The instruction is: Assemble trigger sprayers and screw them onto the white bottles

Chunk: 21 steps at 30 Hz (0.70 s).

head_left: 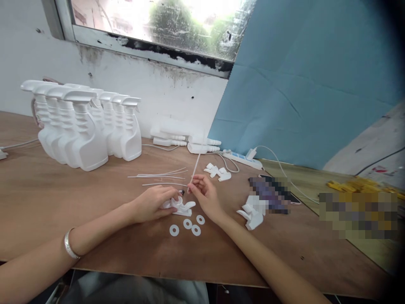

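My left hand [160, 203] is closed around a white spray trigger head [183, 207], which lies low over the wooden table. Between the thumb and fingers of my right hand [205, 195] is a thin white dip tube [195, 169], tilted upward. Its lower end is close to the small dark part [181, 192] on the trigger head; whether they touch, I cannot tell. Several flat white washers [187, 223] lie just in front of my hands. Beyond my fingers, several more loose tubes [158, 175] rest on the table [133, 249].
Assembled white spray bottles [90, 139] stand in a group at the left. More bottles [199, 147] lie by the wall. White trigger parts [218, 172] and other white pieces [253, 217] sit to the right, near a power strip [242, 159], its cable and a phone [281, 190].
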Available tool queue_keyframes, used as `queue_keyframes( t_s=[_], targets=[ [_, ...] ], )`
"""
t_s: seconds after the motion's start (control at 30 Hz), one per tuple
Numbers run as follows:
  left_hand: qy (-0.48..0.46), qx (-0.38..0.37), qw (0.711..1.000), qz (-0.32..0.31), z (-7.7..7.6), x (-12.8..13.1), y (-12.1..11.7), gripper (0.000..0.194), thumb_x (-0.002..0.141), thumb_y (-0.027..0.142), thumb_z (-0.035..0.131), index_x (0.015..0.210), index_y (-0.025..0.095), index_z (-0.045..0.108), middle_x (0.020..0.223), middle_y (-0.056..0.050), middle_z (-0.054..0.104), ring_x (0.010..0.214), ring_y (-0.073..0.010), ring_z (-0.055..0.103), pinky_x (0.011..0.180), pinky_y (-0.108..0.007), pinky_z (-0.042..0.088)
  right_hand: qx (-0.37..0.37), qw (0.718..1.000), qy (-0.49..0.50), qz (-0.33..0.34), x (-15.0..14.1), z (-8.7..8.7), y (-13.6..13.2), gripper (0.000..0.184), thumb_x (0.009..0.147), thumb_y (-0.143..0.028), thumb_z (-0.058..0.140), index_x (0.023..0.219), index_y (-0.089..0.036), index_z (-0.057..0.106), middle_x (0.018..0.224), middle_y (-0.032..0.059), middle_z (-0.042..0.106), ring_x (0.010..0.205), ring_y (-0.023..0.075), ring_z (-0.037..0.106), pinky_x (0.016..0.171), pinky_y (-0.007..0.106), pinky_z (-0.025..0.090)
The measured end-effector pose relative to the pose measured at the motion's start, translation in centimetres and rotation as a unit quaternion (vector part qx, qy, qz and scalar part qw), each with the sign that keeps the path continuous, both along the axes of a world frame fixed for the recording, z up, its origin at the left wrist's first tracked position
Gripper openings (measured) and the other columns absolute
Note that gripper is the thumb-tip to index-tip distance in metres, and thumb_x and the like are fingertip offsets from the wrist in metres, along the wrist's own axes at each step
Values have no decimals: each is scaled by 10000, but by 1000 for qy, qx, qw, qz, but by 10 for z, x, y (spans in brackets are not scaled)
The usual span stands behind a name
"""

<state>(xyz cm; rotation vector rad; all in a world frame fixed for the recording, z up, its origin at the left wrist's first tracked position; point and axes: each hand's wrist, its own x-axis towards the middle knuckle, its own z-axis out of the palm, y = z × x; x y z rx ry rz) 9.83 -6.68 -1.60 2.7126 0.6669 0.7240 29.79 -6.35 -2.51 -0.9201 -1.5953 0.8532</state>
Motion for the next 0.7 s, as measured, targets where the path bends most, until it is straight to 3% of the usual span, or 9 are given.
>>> queue_keyframes(
  t_s=[0.1,0.23,0.43,0.7],
  targets=[
    [-8,2,1000,3,-2,0,1,203,797,251,533,972,177,461,965,-28,585,877,-160,543,769,-237,370,-56,995,69,38,-11,7,-12,258,727,-294,589,941,-187,490,755,-2,546,688,108,545,667,247,448],
    [-29,-18,999,23,-2,1,1,180,771,243,569,898,163,469,858,-8,589,788,-141,546,700,-208,376,-102,992,55,53,-16,6,-17,196,689,-301,626,812,-171,547,740,3,553,671,105,521,597,220,425],
    [-33,-59,998,18,0,1,0,142,776,240,556,860,167,468,820,2,569,733,-125,531,643,-188,373,-85,995,38,44,-18,-2,-15,160,696,-293,623,766,-175,541,726,-6,549,674,102,514,616,221,411],
    [-36,-59,998,8,0,1,1,124,783,258,539,809,169,458,826,-4,558,742,-127,521,647,-192,371,-25,999,-9,38,-17,-4,-16,118,733,-267,587,806,-184,542,804,7,565,759,119,535,722,253,429]
  ],
)
